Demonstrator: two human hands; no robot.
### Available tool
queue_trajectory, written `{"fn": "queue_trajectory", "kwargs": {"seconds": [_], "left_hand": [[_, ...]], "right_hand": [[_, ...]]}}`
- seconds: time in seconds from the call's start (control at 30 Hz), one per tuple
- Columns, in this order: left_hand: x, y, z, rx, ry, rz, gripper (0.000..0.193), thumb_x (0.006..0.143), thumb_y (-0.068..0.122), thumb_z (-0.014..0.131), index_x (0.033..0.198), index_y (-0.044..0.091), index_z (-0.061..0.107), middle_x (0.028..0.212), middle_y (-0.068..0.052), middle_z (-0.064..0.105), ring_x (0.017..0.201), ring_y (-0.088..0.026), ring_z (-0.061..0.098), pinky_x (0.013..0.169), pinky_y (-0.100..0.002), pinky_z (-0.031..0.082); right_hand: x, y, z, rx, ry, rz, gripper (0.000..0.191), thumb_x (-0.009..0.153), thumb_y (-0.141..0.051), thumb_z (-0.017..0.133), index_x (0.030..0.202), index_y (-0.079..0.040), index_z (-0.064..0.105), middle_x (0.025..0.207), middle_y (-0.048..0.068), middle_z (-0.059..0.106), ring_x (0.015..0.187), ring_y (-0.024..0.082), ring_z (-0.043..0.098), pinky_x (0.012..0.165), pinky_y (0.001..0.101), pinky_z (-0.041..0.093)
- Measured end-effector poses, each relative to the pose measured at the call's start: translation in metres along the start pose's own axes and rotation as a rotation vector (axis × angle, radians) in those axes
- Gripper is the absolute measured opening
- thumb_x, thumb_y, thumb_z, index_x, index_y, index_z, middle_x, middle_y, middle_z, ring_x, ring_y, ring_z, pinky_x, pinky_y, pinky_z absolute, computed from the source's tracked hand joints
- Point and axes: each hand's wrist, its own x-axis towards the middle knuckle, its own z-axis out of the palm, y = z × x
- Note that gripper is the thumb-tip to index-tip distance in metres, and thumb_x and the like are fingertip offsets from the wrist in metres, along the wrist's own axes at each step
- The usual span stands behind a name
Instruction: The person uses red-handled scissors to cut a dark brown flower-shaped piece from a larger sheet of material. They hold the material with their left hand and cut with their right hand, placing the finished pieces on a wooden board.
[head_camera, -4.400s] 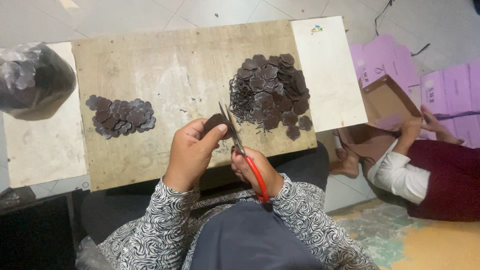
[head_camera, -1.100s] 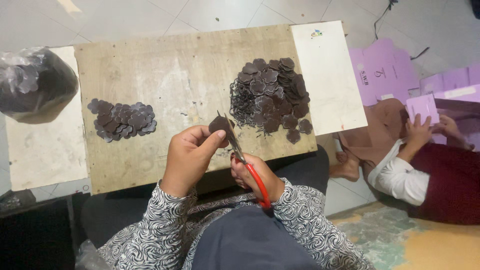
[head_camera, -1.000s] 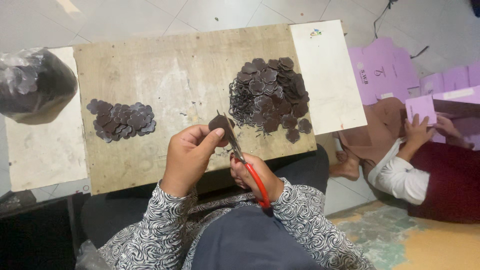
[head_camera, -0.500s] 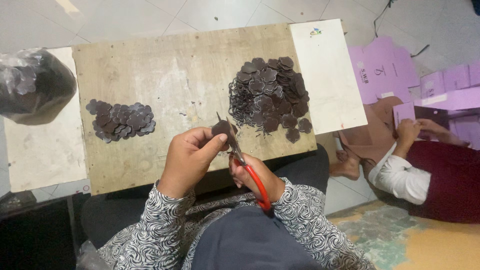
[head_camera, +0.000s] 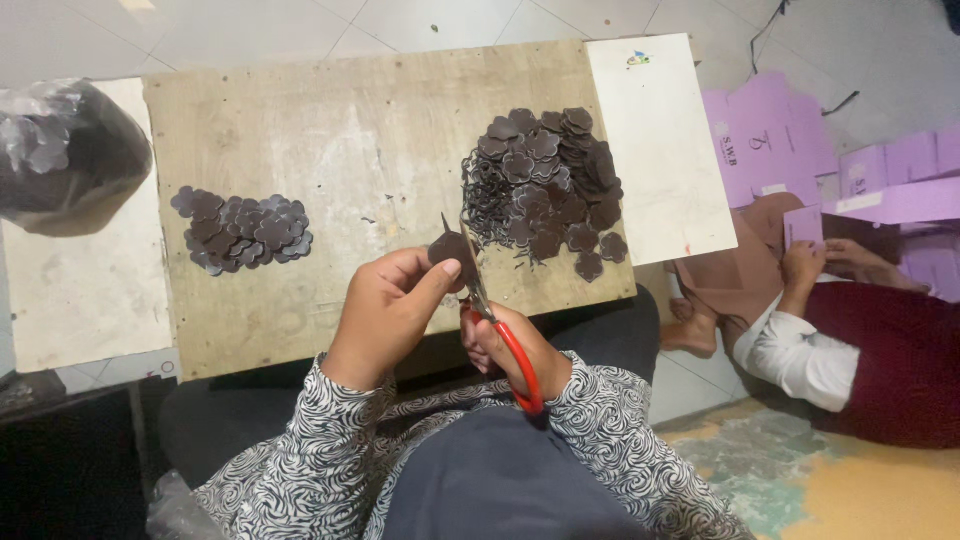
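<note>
Since the earlier frame your hands had hardly moved; only the co-worker's hand (head_camera: 805, 265) at the right had shifted among the purple boxes (head_camera: 770, 130). Your left hand (head_camera: 385, 310) was pinched on the brown flower piece (head_camera: 447, 247), above the near edge of the worktop (head_camera: 360, 120). Your right hand (head_camera: 505, 345) was closed around the red-handled scissors (head_camera: 495, 320). I think you should have turned the piece, not the blades, and kept the thumb away.
</note>
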Motion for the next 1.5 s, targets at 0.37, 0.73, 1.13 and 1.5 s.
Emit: {"fn": "queue_trajectory", "kwargs": {"seconds": [0.37, 0.73, 1.13, 1.5], "left_hand": [[-0.005, 0.013, -0.002, 0.142, -0.034, -0.064, 0.025, 0.099, 0.019, 0.063, 0.087, -0.001, 0.071, 0.078, 0.0, 0.071, 0.072, -0.003, 0.059, 0.066, -0.022, 0.05], [-0.006, 0.011, -0.001, 0.086, 0.003, -0.059, 0.021, 0.099, 0.017, 0.065, 0.094, -0.002, 0.073, 0.083, -0.001, 0.072, 0.075, -0.003, 0.06, 0.068, -0.022, 0.05], [-0.003, 0.002, -0.003, -0.127, -0.079, -0.074, 0.011, 0.097, 0.009, 0.066, 0.1, -0.001, 0.066, 0.084, -0.004, 0.072, 0.075, -0.01, 0.067, 0.069, -0.026, 0.056], [0.001, -0.001, 0.0, -0.098, -0.043, -0.075, 0.012, 0.097, 0.009, 0.065, 0.104, 0.0, 0.067, 0.088, -0.005, 0.073, 0.079, -0.008, 0.068, 0.074, -0.024, 0.057]], "right_hand": [[0.001, -0.001, -0.001, -0.117, -0.032, -0.004, 0.059, 0.103, -0.063, 0.05, 0.108, -0.005, 0.05, 0.093, 0.002, 0.047, 0.081, 0.011, 0.048, 0.075, 0.0267, 0.047], [0.001, 0.0, 0.001, -0.084, -0.026, -0.001, 0.051, 0.108, -0.058, 0.045, 0.099, -0.008, 0.046, 0.085, -0.001, 0.042, 0.073, 0.008, 0.042, 0.067, 0.0245, 0.042], [0.0, -0.006, 0.001, -0.194, -0.061, -0.076, 0.062, 0.103, -0.068, 0.041, 0.106, -0.007, 0.05, 0.094, 0.001, 0.049, 0.085, 0.011, 0.051, 0.078, 0.0271, 0.048], [0.002, -0.009, 0.0, -0.194, -0.088, -0.066, 0.066, 0.103, -0.071, 0.038, 0.105, -0.006, 0.05, 0.093, 0.002, 0.051, 0.085, 0.012, 0.053, 0.078, 0.0283, 0.051]]}}
